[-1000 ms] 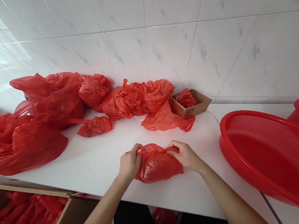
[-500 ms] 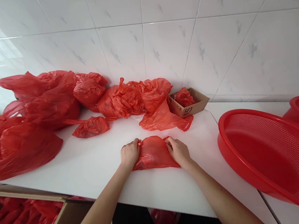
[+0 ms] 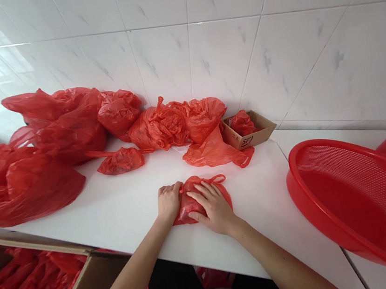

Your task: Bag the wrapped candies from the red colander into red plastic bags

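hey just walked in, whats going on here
A person's left hand grips the left side of a lumpy, translucent red plastic bag on a white tabletop, while the right hand lies spread across its top. One loop handle sticks out beyond the fingers. Other red plastic bags sit along the white tiled wall, and a round red plastic mesh basket is to the right.

Right grip [image 3: 215,207] released from the edge of the red plastic bag [image 3: 185,210]
The right grip has been moved inward and spread across the top of the bag; a handle loop [image 3: 219,178] has been left exposed at the bag's far right corner.
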The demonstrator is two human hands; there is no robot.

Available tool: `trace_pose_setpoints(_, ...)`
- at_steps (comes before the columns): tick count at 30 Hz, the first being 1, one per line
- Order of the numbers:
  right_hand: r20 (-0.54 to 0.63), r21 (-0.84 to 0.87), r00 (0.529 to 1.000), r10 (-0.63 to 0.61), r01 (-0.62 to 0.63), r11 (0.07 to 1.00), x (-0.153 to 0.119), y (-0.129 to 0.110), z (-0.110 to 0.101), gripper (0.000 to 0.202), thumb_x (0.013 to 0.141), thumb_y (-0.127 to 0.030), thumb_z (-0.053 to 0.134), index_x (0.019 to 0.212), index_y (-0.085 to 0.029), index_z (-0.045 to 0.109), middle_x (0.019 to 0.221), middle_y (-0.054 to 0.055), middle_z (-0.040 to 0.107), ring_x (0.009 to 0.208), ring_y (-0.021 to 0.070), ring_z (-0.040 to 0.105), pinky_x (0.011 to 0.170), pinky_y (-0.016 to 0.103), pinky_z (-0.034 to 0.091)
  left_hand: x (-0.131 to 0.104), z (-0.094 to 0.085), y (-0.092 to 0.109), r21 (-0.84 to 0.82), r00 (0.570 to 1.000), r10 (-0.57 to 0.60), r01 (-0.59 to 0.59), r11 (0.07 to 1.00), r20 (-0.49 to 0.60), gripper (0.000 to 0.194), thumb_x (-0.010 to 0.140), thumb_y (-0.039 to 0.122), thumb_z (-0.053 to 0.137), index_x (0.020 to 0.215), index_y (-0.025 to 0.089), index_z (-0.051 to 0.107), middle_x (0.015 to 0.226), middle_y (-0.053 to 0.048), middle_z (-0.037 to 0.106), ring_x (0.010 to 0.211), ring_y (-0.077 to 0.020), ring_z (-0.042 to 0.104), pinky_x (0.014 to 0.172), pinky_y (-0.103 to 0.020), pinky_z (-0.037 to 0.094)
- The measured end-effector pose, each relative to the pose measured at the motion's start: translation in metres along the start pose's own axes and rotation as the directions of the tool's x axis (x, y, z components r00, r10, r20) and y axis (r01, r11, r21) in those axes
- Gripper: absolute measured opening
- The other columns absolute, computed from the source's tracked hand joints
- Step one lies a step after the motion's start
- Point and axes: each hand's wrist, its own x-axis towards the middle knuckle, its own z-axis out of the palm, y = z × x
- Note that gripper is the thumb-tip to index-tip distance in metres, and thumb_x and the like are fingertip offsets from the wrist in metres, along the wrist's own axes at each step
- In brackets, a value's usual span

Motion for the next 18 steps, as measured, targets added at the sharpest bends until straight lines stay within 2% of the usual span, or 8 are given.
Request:
trace_pose_setpoints(4, 0.064, 0.081, 0.995, 0.076, -0.081, 0.993, -0.006, 0.005, 0.009, 0.050, 0.092, -0.054, 0.048, 0.128, -0.021, 0.058, 0.133, 0.009, 0.056, 0.125, 0.0277, 0.047, 0.108, 0.046, 0.037, 0.000, 0.000, -0.001, -0.013, 1.000, -0.023, 0.023, 1.000, -0.012, 0.027, 0.091, 0.015, 0.037, 0.097, 0.021, 0.062, 0.083, -0.008, 0.074, 0.079, -0.0254, 0.066, 0.087, -0.041, 0.038)
trace_pose_setpoints(10, 0.062, 0.168, 0.994, 0.095, -0.104, 0.980, -0.009, 0.006, 0.003, 0.046, 0.091, -0.053, 0.052, 0.126, -0.025, 0.057, 0.132, 0.006, 0.057, 0.124, 0.0264, 0.048, 0.106, 0.046, 0.039, 0.000, 0.000, 0.000, -0.050, 0.999, -0.037, 0.037, 0.998, -0.005, 0.026, 0.091, 0.016, 0.036, 0.096, 0.021, 0.062, 0.082, -0.008, 0.073, 0.079, -0.0257, 0.066, 0.088, -0.041, 0.037)
trace_pose_setpoints(12, -0.011, 0.211, 0.998, 0.066, -0.063, 0.976, -0.008, 0.009, -0.004, 0.038, 0.092, -0.048, 0.052, 0.123, -0.026, 0.058, 0.125, 0.005, 0.061, 0.118, 0.0240, 0.052, 0.103, 0.043, 0.041, 0.000, -0.002, -0.001, -0.079, 0.999, -0.043, 0.042, 0.996, -0.010, 0.026, 0.092, 0.018, 0.036, 0.093, 0.021, 0.062, 0.080, -0.007, 0.072, 0.078, -0.0257, 0.065, 0.087, -0.041, 0.038)
trace_pose_setpoints(14, -0.170, 0.206, 0.979, 0.111, -0.075, 0.976, -0.006, 0.019, -0.011, 0.031, 0.094, -0.041, 0.050, 0.120, -0.026, 0.058, 0.118, 0.006, 0.063, 0.112, 0.0224, 0.054, 0.100, 0.041, 0.042, -0.001, -0.004, -0.001, -0.125, 0.999, -0.049, 0.046, 0.991, -0.023, 0.028, 0.095, 0.023, 0.034, 0.092, 0.022, 0.062, 0.080, -0.006, 0.072, 0.079, -0.0253, 0.065, 0.086, -0.040, 0.039)
trace_pose_setpoints(16, -0.318, 0.159, 0.920, 0.231, -0.189, 0.969, -0.005, 0.034, -0.017, 0.031, 0.093, -0.038, 0.050, 0.119, -0.024, 0.059, 0.117, 0.009, 0.061, 0.110, 0.0241, 0.053, 0.098, 0.042, 0.042, -0.002, -0.006, -0.001, -0.185, 0.997, -0.058, 0.049, 0.982, -0.044, 0.033, 0.098, 0.031, 0.030, 0.090, 0.022, 0.062, 0.082, -0.005, 0.071, 0.081, -0.0241, 0.065, 0.084, -0.038, 0.041)
trace_pose_setpoints(18, -0.347, 0.136, 0.868, 0.354, -0.327, 0.935, -0.005, 0.051, -0.021, 0.031, 0.089, -0.041, 0.053, 0.113, -0.022, 0.061, 0.116, 0.012, 0.059, 0.108, 0.0275, 0.052, 0.095, 0.046, 0.042, -0.002, -0.009, 0.000, -0.248, 0.996, -0.068, 0.050, 0.967, -0.065, 0.040, 0.099, 0.037, 0.026, 0.087, 0.022, 0.061, 0.084, -0.004, 0.071, 0.081, -0.0224, 0.065, 0.081, -0.035, 0.043)
